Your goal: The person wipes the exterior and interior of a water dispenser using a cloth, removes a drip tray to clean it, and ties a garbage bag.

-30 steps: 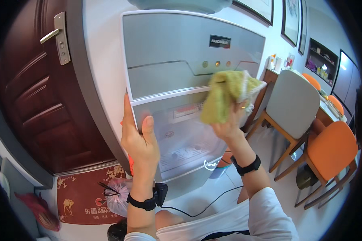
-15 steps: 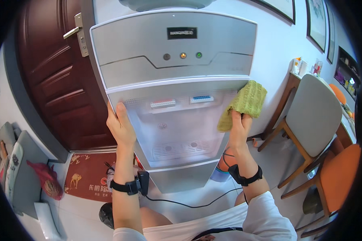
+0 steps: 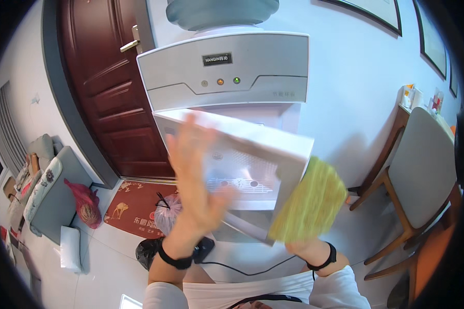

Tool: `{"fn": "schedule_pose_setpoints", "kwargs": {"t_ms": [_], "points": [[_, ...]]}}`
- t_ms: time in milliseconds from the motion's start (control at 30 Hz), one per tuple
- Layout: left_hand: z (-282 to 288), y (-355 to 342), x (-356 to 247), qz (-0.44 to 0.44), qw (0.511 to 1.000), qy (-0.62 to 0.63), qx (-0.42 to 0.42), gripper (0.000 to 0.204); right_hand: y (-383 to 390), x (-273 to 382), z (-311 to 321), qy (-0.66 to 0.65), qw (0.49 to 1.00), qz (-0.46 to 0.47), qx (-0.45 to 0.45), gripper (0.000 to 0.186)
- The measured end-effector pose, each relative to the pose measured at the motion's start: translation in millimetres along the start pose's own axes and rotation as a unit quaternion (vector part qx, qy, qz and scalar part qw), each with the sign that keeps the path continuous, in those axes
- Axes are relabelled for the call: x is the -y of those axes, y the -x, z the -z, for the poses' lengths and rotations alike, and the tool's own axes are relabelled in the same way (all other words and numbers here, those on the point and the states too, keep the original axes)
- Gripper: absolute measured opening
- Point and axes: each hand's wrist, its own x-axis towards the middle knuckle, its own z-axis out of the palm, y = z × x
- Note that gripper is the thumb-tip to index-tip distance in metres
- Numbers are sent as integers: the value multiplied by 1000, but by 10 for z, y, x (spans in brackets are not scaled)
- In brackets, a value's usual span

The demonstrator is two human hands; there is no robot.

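A silver-grey water dispenser (image 3: 273, 87) stands in front of me with lit buttons on its upper panel. Its framed door (image 3: 294, 154) is swung out toward me on the right, and the white recess (image 3: 242, 188) with a drip grille shows behind. My left hand (image 3: 196, 175), blurred by motion, is raised before the door's left part with fingers stretched and thumb apart. A green cloth (image 3: 314, 203) hangs against the door's right edge. My right hand (image 3: 301, 248) holds it from below; its fingers are mostly hidden behind the cloth.
A large water bottle (image 3: 221, 13) sits on top of the dispenser. On the left are a dark red house door (image 3: 113, 103), a red mat (image 3: 134, 208) and bags (image 3: 167, 213). A black cable (image 3: 252, 273) crosses the floor. Chairs (image 3: 415, 170) stand on the right.
The dispenser's door has swung outward. My left hand has left the dispenser's left edge and moved inward, while my right hand and the cloth came lower and nearer. The view has shifted.
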Motion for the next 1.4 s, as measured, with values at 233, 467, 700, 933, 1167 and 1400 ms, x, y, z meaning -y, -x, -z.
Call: {"fn": "schedule_pose_setpoints", "kwargs": {"t_ms": [233,467,700,933,1167,1400], "points": [[330,59,-727,-33,992,-27,118,83,496,147,-347,-151,975,-145,69,32],[869,330,-729,41,998,37,0,69,291,-283,-524,-249,896,-350,-113,35],[1237,526,-589,133,978,-100,-125,46,-788,-1118,-332,84,961,-128,-233,37],[1546,643,-365,178,962,-94,-187,59,-1157,-779,-772,524,844,2,-116,50],[1611,677,-199,171,965,-60,-189,57,-1294,-559,-1337,515,853,-12,-81,48],[1614,635,-194,216,953,-59,-203,54,-1393,-430,-1856,376,920,91,-63,37]]}}
